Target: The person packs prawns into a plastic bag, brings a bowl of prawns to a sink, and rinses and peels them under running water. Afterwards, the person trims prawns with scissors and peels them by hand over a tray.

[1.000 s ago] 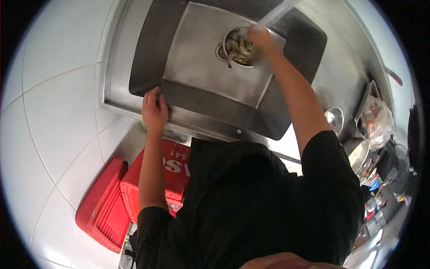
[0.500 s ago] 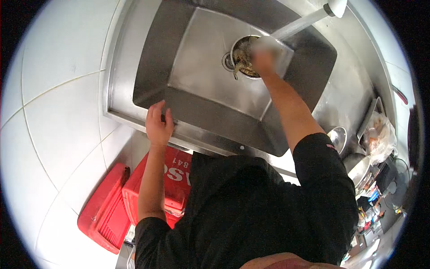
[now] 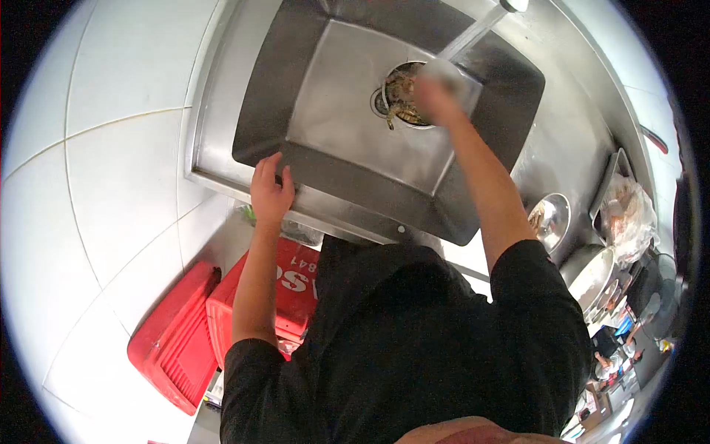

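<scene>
White wall tiles (image 3: 126,185) stood at the far left, with a ribbed red lid (image 3: 174,337) leaning below them. Next came a red box (image 3: 296,288), its white lettering partly covered by the left forearm and the black shirt (image 3: 436,333). The left grip (image 3: 272,189) lay loose on the near edge of the steel sink (image 3: 333,103), fingers slightly bent and grasping nothing visible. Inside the basin, beside the drain (image 3: 380,103), sat a round, pale-rimmed bowl (image 3: 420,126). It held a heap of shellfish (image 3: 403,89) resembling shrimp, grey-brown, wet-looking and banded with yellowish tones; one hung over the rim toward the drain. The right grip (image 3: 436,100) was over the bowl's right side, so blurred that I could not tell whether it was clenched, released or grasping something. A pale smear beside it hid that part of the rim and could not be identified. Water (image 3: 473,35) streamed down from a spout (image 3: 513,4) cut off by the top edge. Farther right, a shiny metal bowl (image 3: 553,218) and a clear plastic bag (image 3: 627,218) with indistinct contents stood on the steel desk (image 3: 566,122).
</scene>
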### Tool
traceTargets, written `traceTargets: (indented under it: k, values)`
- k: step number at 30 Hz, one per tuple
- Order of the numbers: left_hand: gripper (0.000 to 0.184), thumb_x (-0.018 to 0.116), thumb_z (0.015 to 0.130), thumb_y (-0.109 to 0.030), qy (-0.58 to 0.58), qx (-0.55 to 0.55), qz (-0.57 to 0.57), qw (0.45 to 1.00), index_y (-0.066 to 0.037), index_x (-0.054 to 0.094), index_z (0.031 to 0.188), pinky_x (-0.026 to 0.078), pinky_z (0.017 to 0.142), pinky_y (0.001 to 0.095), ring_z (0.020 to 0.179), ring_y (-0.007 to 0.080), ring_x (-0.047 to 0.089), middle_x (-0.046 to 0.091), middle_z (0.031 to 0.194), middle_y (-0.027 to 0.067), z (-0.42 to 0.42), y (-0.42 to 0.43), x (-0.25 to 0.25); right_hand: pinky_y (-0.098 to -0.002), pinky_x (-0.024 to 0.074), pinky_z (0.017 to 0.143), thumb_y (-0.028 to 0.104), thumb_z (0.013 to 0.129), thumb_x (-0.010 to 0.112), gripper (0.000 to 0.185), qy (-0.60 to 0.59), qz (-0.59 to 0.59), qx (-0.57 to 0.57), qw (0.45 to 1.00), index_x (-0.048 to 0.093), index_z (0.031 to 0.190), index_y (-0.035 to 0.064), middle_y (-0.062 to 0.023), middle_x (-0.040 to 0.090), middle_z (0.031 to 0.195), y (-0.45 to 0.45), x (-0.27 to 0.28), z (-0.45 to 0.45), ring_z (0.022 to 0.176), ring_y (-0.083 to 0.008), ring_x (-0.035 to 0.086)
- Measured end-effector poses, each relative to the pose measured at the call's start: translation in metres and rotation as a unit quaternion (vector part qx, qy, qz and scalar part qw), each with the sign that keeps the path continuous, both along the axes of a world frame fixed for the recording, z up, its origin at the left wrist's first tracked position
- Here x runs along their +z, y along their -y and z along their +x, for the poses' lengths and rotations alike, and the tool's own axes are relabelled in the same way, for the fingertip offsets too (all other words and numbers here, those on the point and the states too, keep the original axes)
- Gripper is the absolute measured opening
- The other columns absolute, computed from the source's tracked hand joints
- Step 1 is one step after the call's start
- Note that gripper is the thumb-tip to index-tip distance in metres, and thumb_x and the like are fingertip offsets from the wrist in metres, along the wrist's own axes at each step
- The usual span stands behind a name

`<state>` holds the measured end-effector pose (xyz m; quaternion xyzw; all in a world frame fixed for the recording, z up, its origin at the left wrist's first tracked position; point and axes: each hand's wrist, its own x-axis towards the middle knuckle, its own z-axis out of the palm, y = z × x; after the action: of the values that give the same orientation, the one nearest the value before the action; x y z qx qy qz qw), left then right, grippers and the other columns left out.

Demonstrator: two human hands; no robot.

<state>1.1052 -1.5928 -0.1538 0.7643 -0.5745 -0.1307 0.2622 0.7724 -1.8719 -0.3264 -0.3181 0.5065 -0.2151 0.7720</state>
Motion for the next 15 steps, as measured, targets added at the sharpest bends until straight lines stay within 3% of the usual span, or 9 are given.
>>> traceTargets:
  k: [4, 7, 10, 15]
  values:
    - [0.027, 0.062, 0.083, -0.010, -0.011, -0.015, -0.018, 1.000, -0.003, 0.060, 0.109, 0.049, 0.079, 0.0435, 0.092, 0.0379, 0.060, 0.063, 0.101, 0.0172, 0.000, -0.001, 0.001, -0.0365, 0.0513, 0.084, 0.000, 0.086, 0.060, 0.051, 0.112, -0.063, 0.002, 0.992, 0.047, 0.135, 0.0091, -0.0089, 0.057, 0.125, -0.015, 0.071, 0.012, 0.100, -0.0217, 0.060]
    - [0.027, 0.062, 0.083, -0.011, -0.010, -0.019, -0.024, 0.999, -0.004, 0.061, 0.109, 0.049, 0.079, 0.0435, 0.092, 0.0374, 0.060, 0.063, 0.101, 0.0169, 0.000, -0.001, 0.001, -0.0331, 0.0499, 0.087, -0.006, 0.086, 0.052, 0.056, 0.114, -0.099, 0.026, 0.988, 0.043, 0.138, 0.0107, -0.0083, 0.055, 0.123, -0.024, 0.119, 0.014, 0.106, -0.0183, 0.057]
    - [0.028, 0.063, 0.082, -0.011, -0.011, -0.020, -0.020, 1.000, -0.005, 0.061, 0.109, 0.049, 0.080, 0.0429, 0.093, 0.0369, 0.060, 0.062, 0.102, 0.0169, 0.000, -0.007, 0.001, -0.0358, 0.0505, 0.089, -0.009, 0.086, 0.051, 0.059, 0.117, -0.132, 0.017, 0.984, 0.040, 0.140, 0.0114, -0.0090, 0.055, 0.123, -0.039, 0.152, 0.018, 0.108, -0.0195, 0.057]
    - [0.035, 0.067, 0.079, -0.010, -0.083, -0.062, -0.102, 0.989, -0.005, 0.059, 0.112, 0.047, 0.088, 0.0422, 0.103, 0.0374, 0.057, 0.060, 0.109, 0.0182, -0.031, -0.004, 0.014, -0.0370, 0.0511, 0.091, -0.007, 0.086, 0.056, 0.064, 0.132, -0.075, 0.036, 0.988, 0.036, 0.143, 0.0125, -0.0127, 0.057, 0.119, -0.098, 0.178, 0.033, 0.107, -0.0239, 0.060]
